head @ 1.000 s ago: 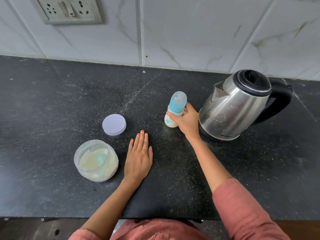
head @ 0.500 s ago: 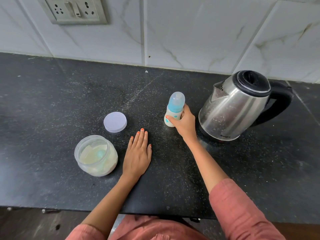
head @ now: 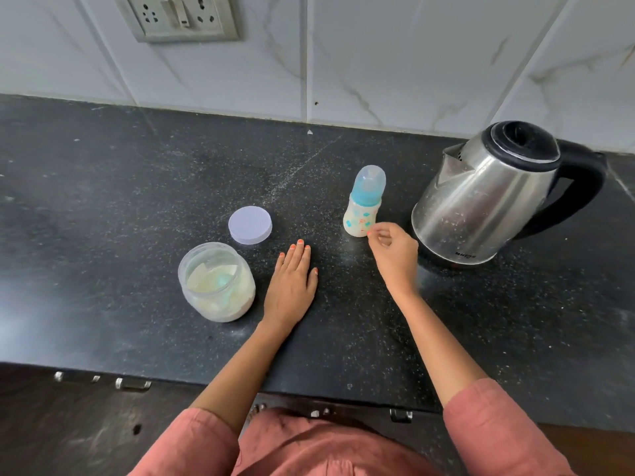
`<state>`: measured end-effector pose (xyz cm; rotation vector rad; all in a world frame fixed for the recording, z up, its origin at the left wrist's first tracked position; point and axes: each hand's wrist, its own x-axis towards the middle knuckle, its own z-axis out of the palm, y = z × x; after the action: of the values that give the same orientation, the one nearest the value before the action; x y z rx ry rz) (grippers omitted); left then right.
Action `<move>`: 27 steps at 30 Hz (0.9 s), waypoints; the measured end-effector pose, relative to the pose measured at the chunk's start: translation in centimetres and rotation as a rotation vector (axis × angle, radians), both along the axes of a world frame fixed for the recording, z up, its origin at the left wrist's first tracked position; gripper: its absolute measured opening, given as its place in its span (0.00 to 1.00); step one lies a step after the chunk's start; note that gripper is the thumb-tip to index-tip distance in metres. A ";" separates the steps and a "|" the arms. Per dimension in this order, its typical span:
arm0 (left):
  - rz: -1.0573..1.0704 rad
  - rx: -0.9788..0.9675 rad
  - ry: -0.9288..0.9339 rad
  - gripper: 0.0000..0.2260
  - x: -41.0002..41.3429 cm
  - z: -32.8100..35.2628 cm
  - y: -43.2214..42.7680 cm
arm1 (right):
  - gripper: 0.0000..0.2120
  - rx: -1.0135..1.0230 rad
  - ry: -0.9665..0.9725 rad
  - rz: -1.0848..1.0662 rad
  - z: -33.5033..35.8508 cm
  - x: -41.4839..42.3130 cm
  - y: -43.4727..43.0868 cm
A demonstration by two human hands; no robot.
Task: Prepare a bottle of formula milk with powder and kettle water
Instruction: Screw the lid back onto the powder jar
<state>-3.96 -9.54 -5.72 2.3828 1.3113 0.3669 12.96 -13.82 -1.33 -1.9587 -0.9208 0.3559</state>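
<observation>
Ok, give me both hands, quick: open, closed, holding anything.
Left hand: open, flat on the counter, holding nothing.
Right hand: loosely curled beside the bottle, holding nothing.

Capped bottle [head: 363, 207] beside kettle [head: 488, 201]

Home kitchen, black stone counter [head: 103, 207], tiled wall [head: 395, 63], kettle [head: 488, 201]

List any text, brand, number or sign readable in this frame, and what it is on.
Kettle: a small dark brand mark low on the steel body near the base, too blurred to read.
Baby bottle: coloured printed pictures only, no legible words or scale numbers.
Powder jar, its lid and the wall socket plate: no text visible.
</observation>
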 end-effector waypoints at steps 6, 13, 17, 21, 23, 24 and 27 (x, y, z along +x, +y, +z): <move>-0.020 -0.109 -0.251 0.19 -0.9 3.5 0.0 | 0.06 -0.029 -0.010 0.105 1.2 -3.2 0.6; -0.039 -0.043 -0.580 0.13 -5.3 10.2 0.7 | 0.06 -0.009 0.099 0.265 2.5 -7.8 4.8; -0.045 0.001 -0.697 0.12 -9.0 12.6 1.7 | 0.12 -0.097 0.084 0.355 1.7 -10.2 7.9; -0.079 -0.082 -0.664 0.16 -12.7 12.3 3.7 | 0.25 -0.221 -0.028 0.483 0.5 -12.1 11.0; -0.112 -0.198 -0.610 0.23 -14.4 11.5 4.7 | 0.32 -0.306 -0.085 0.546 0.2 -12.7 12.3; -0.135 -0.277 -0.592 0.27 -15.1 11.0 5.1 | 0.35 -0.359 -0.119 0.582 0.1 -12.9 12.8; -0.230 -0.492 -0.587 0.42 -16.5 9.1 5.7 | 0.41 -0.491 -0.255 0.661 -0.2 -13.2 14.1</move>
<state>-20.45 -3.88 3.39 1.7917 0.7412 0.5469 -0.26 0.31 -1.57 -2.1128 -1.7863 0.7775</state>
